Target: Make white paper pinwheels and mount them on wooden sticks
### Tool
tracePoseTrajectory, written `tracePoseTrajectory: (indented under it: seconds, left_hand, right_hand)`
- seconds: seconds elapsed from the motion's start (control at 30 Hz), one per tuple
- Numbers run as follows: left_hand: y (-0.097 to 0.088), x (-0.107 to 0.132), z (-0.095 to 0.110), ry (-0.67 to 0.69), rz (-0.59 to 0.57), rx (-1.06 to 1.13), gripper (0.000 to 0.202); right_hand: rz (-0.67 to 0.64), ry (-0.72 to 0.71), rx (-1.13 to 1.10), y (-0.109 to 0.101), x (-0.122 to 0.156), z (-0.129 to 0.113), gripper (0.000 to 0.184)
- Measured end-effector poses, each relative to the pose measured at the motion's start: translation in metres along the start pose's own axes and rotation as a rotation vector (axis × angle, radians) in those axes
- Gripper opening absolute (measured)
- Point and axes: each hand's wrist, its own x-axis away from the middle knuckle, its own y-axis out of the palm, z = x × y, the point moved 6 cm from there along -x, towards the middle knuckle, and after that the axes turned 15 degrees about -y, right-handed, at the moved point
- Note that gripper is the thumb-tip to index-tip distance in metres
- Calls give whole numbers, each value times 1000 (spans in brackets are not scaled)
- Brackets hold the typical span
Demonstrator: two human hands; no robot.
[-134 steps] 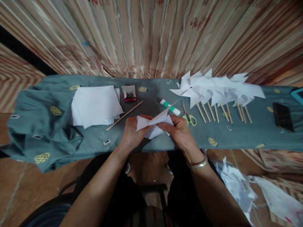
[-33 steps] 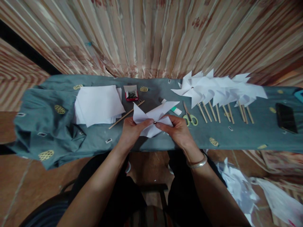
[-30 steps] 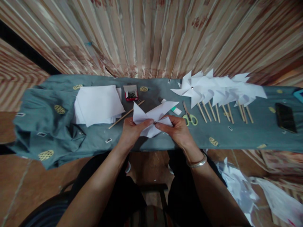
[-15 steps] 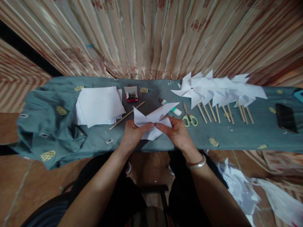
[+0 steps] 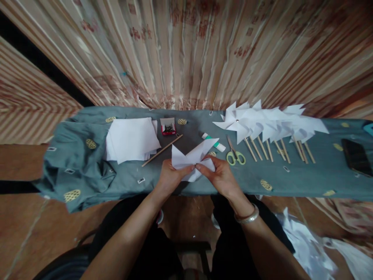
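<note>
Between my hands is a white paper pinwheel point(image 5: 190, 155) with folded, pointed blades, held above the table's front part. My left hand point(image 5: 171, 175) grips its left side, thumb on the centre. From the right, my right hand point(image 5: 220, 175) pinches it with the thumb also at the centre. A small shiny pin head point(image 5: 195, 165) shows between the two thumb tips. Just beyond lie a wooden stick point(image 5: 162, 151), a glue tube point(image 5: 214, 142) and green-handled scissors point(image 5: 235, 154). The fingers behind the paper are hidden.
A stack of white paper point(image 5: 132, 140) lies left, near an opened red box of pins point(image 5: 168, 127). Finished pinwheels on sticks point(image 5: 271, 120) overlap at the right. A dark phone point(image 5: 357, 156) rests at far right on the green tablecloth point(image 5: 204, 188). Paper scraps point(image 5: 305, 245) lie below.
The view has shifted slightly, so everything on the table appears lower. Both hands keep hold of the pinwheel; the pin head now shows between my thumbs.
</note>
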Motion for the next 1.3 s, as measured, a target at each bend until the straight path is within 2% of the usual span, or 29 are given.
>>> tracePoseTrajectory:
  seconds: [0.17,0.23,0.3,0.33,0.4,0.43,0.5,0.57,0.67,0.87,0.93,1.0,1.07,1.17,1.3]
  left_hand:
    - [4,8,3,17,-129,-23,35]
    - [1,9,9,78,-205,0,43]
    - [-9,3,19,181,-214,13,51]
    - [-18,-4,25,241,-137,-18,50]
    - [-36,-17,39,403,112,-245,34]
    - [-40,-22,46,502,220,-410,26]
    - [-39,-35,53,650,344,-712,22]
    - [-32,-47,53,719,403,-960,25]
    - [-23,-60,47,706,463,-1179,23]
    - [-23,-69,48,678,508,-1191,20]
    - [-21,-67,51,681,472,-1123,19]
    - [-14,-56,54,691,386,-987,18]
    - [-2,-38,56,703,209,-784,16]
    - [15,-10,51,571,-77,-543,14]
    - [19,17,42,411,-229,-371,8]
  right_hand:
    - [14,-45,11,-5,3,-6,28]
    - [37,-50,46,-12,5,-9,28]
    - [59,-69,101,-20,8,-13,28]
    - [59,-84,129,-24,10,-16,28]
    - [28,-124,175,-27,14,-19,25]
    - [3,-146,195,-27,16,-20,24]
    - [-49,-186,240,-26,21,-22,22]
    - [-90,-219,292,-24,26,-23,21]
    - [-123,-274,346,-24,31,-25,19]
    - [-171,-413,450,-25,37,-38,16]
    - [-156,-462,485,-27,37,-44,15]
    - [-127,-523,525,-29,38,-51,14]
    - [-109,-590,562,-31,39,-60,12]
    - [-82,-690,609,-34,44,-73,9]
    - [-67,-783,653,-36,53,-86,23]
